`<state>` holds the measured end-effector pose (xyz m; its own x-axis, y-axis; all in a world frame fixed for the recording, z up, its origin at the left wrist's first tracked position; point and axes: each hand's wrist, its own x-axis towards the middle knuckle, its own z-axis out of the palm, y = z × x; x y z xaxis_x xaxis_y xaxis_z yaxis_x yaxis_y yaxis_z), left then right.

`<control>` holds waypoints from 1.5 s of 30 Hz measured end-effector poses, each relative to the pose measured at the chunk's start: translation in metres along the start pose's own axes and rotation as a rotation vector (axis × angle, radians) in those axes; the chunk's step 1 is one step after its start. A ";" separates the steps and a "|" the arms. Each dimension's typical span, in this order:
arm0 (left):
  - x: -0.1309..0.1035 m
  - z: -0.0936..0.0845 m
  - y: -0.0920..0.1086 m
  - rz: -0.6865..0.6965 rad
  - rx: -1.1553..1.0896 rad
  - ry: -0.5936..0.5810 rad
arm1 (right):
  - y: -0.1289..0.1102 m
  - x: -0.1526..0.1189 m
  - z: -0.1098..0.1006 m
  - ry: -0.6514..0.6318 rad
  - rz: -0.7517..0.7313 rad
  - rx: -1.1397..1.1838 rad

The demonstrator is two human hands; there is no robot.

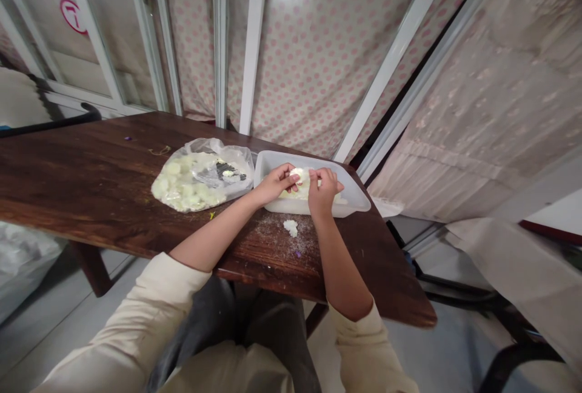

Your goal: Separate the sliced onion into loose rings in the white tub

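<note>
Over a white plastic tub (350,200), my left hand (278,182) pinches a pale, ruffled, flower-like piece (297,174) between thumb and fingers. Close beside it, my right hand (324,187) has its thumb and fingertips pressed together; whatever they hold is too small to tell. More cream and pale yellow bits lie inside the tub, partly hidden by my hands. A similar white ruffled clump (291,228) rests on the table in front of the tub. To the left, a clear plastic bag (239,162) lies open with many pale yellow-green round pieces (182,184) in it.
The dark wooden table (91,162) has white crumbs scattered near its front edge. Glass panels with a dotted curtain (313,59) stand right behind it. A filled plastic bag (27,259) sits at lower left; a black chair frame (513,332) is at lower right.
</note>
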<state>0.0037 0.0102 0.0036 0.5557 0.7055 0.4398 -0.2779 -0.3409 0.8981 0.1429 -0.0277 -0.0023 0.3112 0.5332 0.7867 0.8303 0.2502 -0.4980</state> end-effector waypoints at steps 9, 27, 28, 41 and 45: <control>-0.004 0.004 0.011 0.020 -0.025 0.023 | 0.003 0.004 -0.002 -0.148 -0.086 0.162; -0.005 0.008 0.006 -0.001 0.047 -0.005 | -0.005 0.002 -0.002 -0.203 -0.127 0.177; -0.005 0.007 0.006 -0.005 0.045 -0.001 | -0.004 0.003 -0.003 -0.157 -0.139 0.076; -0.004 0.004 0.000 -0.020 0.026 0.014 | -0.002 0.003 -0.001 -0.196 -0.059 0.314; -0.004 0.004 0.000 -0.051 0.028 0.016 | -0.005 0.001 0.000 -0.261 -0.072 0.428</control>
<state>0.0047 0.0054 0.0017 0.5558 0.7323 0.3936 -0.2275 -0.3215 0.9192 0.1387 -0.0281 0.0014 0.0886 0.6727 0.7346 0.5645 0.5737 -0.5935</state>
